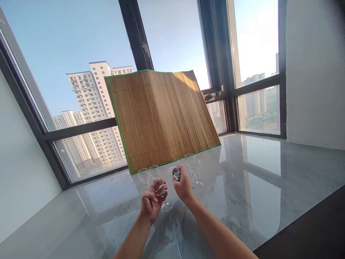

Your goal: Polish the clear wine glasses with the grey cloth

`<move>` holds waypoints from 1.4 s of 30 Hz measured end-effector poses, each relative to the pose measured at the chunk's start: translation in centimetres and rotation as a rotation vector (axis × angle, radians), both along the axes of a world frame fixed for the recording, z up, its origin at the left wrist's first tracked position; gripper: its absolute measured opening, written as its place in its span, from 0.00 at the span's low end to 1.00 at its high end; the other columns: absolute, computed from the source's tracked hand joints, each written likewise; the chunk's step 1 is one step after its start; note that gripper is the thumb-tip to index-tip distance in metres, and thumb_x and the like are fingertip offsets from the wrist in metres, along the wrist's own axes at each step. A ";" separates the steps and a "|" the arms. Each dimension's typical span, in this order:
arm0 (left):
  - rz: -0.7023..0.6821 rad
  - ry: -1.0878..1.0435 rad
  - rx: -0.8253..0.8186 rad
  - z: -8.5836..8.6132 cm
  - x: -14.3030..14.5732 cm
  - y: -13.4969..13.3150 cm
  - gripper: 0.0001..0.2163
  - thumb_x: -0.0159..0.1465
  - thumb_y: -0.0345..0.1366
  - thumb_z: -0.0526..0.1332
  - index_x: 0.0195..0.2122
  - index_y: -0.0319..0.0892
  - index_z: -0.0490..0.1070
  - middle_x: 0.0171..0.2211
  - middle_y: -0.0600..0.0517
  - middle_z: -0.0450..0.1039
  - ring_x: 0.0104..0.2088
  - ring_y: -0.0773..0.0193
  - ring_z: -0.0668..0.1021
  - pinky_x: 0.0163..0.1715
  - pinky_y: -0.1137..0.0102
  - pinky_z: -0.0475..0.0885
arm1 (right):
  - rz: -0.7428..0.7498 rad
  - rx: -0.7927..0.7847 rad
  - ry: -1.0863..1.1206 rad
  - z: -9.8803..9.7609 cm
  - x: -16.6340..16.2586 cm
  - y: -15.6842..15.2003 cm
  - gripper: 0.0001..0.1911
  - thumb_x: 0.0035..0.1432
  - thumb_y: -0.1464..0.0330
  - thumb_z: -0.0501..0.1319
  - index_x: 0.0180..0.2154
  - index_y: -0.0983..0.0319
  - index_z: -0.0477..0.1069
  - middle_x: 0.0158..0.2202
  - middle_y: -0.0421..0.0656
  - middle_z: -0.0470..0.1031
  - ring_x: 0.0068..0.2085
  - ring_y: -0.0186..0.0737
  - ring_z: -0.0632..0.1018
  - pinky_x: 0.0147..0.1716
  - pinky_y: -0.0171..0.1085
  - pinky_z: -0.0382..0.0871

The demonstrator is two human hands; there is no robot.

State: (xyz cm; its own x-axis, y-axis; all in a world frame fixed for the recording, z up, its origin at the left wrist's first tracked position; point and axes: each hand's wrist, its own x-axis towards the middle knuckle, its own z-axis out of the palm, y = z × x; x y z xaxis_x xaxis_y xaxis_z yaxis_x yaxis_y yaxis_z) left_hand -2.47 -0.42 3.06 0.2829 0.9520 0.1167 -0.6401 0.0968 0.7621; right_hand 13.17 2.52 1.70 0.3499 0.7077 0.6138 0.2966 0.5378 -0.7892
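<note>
My left hand (pixel 151 203) is closed around the bowl of a clear stemmed glass (pixel 167 205). The glass leans, with its round foot pointing down and to the right. In my right hand (pixel 185 186) is a small white round object (pixel 176 173) with a dark, mottled end facing me; I cannot make out its kind. Just behind my left hand stand two more stemmed glasses, one at the left (pixel 142 175) and one beside it (pixel 153 171). Beyond my right hand are another two, a rear glass (pixel 189 160) and a nearer glass (pixel 198 182).
A glossy grey ledge (pixel 229 201) lies under everything, its front edge running diagonally at the lower right. Behind the glasses, a bamboo mat (pixel 167 115) with green edging leans against dark-framed windows (pixel 81 126). White walls (pixel 314 79) flank both sides.
</note>
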 end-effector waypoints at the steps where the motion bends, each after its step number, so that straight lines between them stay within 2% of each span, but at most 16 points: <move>1: -0.002 -0.001 -0.006 0.0 0.1 0.0 0.29 0.33 0.21 0.53 0.39 0.40 0.76 0.41 0.48 0.75 0.37 0.61 0.77 0.38 0.67 0.73 | 0.006 0.000 -0.002 0.0 0.0 0.0 0.19 0.44 0.74 0.53 0.42 0.59 0.63 0.32 0.39 0.71 0.33 0.40 0.72 0.34 0.36 0.66; 9: -0.007 -0.023 -0.017 -0.7 0.4 0.4 0.29 0.31 0.20 0.52 0.37 0.40 0.76 0.39 0.48 0.76 0.35 0.61 0.78 0.39 0.65 0.73 | 0.021 -0.014 -0.015 -0.1 -0.3 -0.2 0.19 0.43 0.74 0.53 0.41 0.59 0.64 0.31 0.38 0.71 0.31 0.38 0.72 0.33 0.34 0.65; 15: 0.038 -0.019 -0.084 -1.0 0.3 0.8 0.29 0.31 0.20 0.52 0.36 0.39 0.76 0.38 0.48 0.77 0.34 0.62 0.77 0.39 0.65 0.74 | 0.049 0.000 -0.021 -0.2 -0.6 -0.4 0.19 0.43 0.75 0.53 0.40 0.59 0.64 0.31 0.37 0.70 0.31 0.37 0.71 0.33 0.34 0.65; 25: -0.005 -0.040 -0.070 -1.4 0.2 1.0 0.27 0.34 0.20 0.52 0.36 0.40 0.77 0.37 0.50 0.78 0.35 0.60 0.79 0.38 0.66 0.73 | 0.141 -0.010 -0.082 -0.3 -1.6 -1.1 0.20 0.42 0.77 0.54 0.40 0.59 0.64 0.29 0.36 0.71 0.29 0.36 0.71 0.31 0.33 0.63; 38: 0.061 -0.027 -0.111 -1.4 0.2 1.2 0.26 0.33 0.21 0.52 0.34 0.40 0.77 0.36 0.50 0.79 0.37 0.58 0.79 0.35 0.68 0.71 | 0.136 0.007 -0.219 0.1 -1.8 -2.0 0.21 0.43 0.75 0.56 0.42 0.57 0.65 0.35 0.39 0.73 0.34 0.39 0.73 0.35 0.35 0.65; 42: 0.131 0.066 -0.070 -1.2 0.7 0.9 0.27 0.34 0.21 0.53 0.36 0.41 0.76 0.37 0.51 0.78 0.34 0.62 0.78 0.33 0.70 0.70 | 0.144 0.032 -0.157 0.0 -1.7 -1.6 0.20 0.43 0.76 0.55 0.41 0.58 0.66 0.34 0.39 0.73 0.34 0.38 0.72 0.35 0.35 0.65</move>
